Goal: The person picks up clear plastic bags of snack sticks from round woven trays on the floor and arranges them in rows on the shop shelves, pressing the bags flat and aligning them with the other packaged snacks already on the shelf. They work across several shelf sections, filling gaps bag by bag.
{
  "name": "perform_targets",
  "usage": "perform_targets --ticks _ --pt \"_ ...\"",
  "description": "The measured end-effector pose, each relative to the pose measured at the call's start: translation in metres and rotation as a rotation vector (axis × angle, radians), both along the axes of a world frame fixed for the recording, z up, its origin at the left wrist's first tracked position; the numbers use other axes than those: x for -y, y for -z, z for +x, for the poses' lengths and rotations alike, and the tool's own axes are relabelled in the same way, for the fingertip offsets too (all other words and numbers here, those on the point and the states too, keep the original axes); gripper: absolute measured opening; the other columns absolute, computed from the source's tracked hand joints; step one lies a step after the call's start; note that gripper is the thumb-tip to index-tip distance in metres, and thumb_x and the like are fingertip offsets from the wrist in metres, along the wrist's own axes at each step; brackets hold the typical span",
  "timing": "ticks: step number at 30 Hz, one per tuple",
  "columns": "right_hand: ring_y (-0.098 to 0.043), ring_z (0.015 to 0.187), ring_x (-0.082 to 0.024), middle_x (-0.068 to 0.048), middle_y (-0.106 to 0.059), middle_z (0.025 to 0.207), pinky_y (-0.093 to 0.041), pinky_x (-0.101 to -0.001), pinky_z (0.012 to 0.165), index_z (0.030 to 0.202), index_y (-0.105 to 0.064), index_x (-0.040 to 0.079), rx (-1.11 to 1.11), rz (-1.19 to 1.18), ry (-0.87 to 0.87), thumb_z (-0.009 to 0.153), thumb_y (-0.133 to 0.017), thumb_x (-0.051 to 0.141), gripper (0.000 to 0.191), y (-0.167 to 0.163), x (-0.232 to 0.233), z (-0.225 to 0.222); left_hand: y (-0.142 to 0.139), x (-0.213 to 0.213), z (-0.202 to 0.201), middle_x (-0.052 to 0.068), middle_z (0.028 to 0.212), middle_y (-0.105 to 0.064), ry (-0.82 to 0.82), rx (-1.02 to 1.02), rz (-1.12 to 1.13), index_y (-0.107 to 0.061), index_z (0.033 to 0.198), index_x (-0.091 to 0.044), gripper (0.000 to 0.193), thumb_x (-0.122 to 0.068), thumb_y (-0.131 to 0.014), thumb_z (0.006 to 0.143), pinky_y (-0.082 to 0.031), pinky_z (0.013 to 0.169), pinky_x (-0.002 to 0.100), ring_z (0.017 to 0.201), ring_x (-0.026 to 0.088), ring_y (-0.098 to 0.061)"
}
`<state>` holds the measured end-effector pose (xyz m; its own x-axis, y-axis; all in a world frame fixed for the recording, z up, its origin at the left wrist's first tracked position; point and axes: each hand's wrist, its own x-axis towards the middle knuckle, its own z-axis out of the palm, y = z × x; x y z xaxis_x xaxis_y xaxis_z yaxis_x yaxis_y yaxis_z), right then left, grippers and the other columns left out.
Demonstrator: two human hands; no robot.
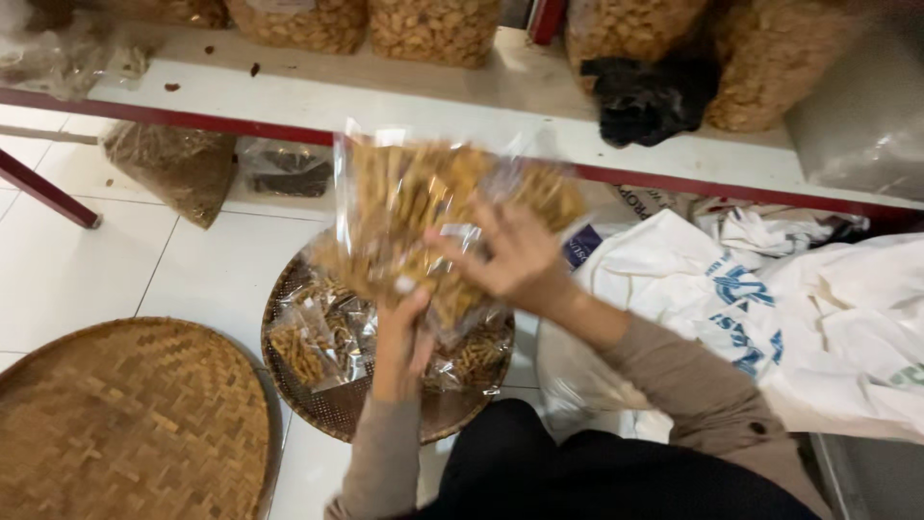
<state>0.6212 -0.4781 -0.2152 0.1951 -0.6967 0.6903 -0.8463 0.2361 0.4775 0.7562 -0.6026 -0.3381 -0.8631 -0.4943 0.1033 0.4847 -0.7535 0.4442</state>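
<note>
clear crinkly snack bags (423, 212), long axis roughly level | left hand (402, 332) clamped beneath | right hand (510, 255) fingers spread, pressing front | over round woven tray (332, 409)

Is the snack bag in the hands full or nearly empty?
Full: the clear bag bulges with brown snack sticks from the left hand up past the right hand.
</note>
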Motion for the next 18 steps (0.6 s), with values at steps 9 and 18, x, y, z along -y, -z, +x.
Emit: perform_targets --ticks 9,18 --pt "-0.073 0.109 -0.03 -0.015 -0.065 0.136 -0.061 -0.0366 0.085 0.151 -0.061 0.028 -0.181 -0.084 0.241 0.108 -0.064 0.012 0.046 -0.253 -0.08 -0.13 -0.272 -0.028 -0.191 0.014 0.127 -0.067 0.104 -0.128 -0.183 -0.053 0.138 0.0 0.055 -0.002 -0.076 0.088 -0.059 0.098 0.04 0.115 0.025 -0.068" --pt "-0.07 0.093 -0.038 -0.02 -0.063 0.136 -0.058 -0.0438 0.075 0.158 -0.054 0.027 0.105 0.004 0.328 0.088 -0.085 0.029 0.077 -0.296 -0.104 -0.307 -0.357 -0.03 -0.381 0.023 0.114 -0.068 -0.125 0.067 -0.376 -0.035 0.134 0.004 0.08 -0.002 -0.087 0.073 -0.066 0.081 0.041 0.095 0.029 -0.074"
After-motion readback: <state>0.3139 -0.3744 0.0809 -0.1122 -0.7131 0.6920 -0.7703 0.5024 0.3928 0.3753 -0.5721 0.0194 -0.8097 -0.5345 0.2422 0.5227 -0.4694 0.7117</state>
